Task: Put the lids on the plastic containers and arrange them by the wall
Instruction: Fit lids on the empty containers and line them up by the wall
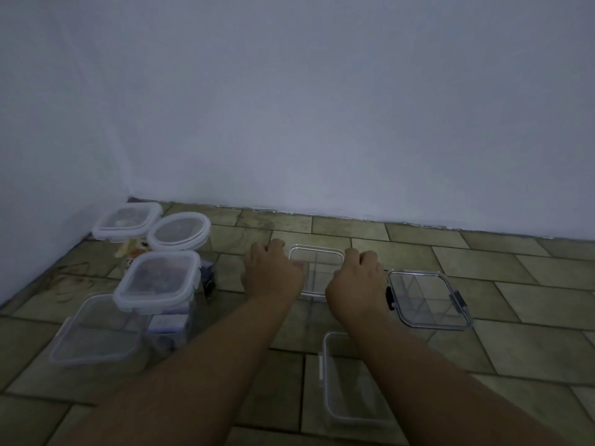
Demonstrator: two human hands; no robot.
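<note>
On the tiled floor [483, 284] near the pale wall [322, 107], the person's left hand [273, 275] and right hand [355, 284] flank a clear, square, open-topped plastic container [317, 268]. Each hand curls against one side of it, so the grip looks like a two-handed clasp on the container walls, though the fingertips are hidden behind the knuckles and how firmly they press cannot be told.

The task seems partly done. In the corner to the left stand three closed containers: a square one with a clear clip lid [127, 220], a round one with a white-rimmed lid [178, 231], and a taller square one with a frosted clip lid [157, 281]. In front of them a larger clear container [96, 329] appears to carry its lid too, but the dim light leaves that unsure.

What is left, judging by the scene: the held container has no lid. A clear square lid with dark clips [428, 297] lies flat on the floor just to its right and is likely its match. Nearer the person, a clear rectangular piece with a white rim [351, 384] lies partly under the right forearm; whether it is a lid or a shallow container is hard to tell.

The contents of the closed containers are blurred and cannot be identified.
</note>
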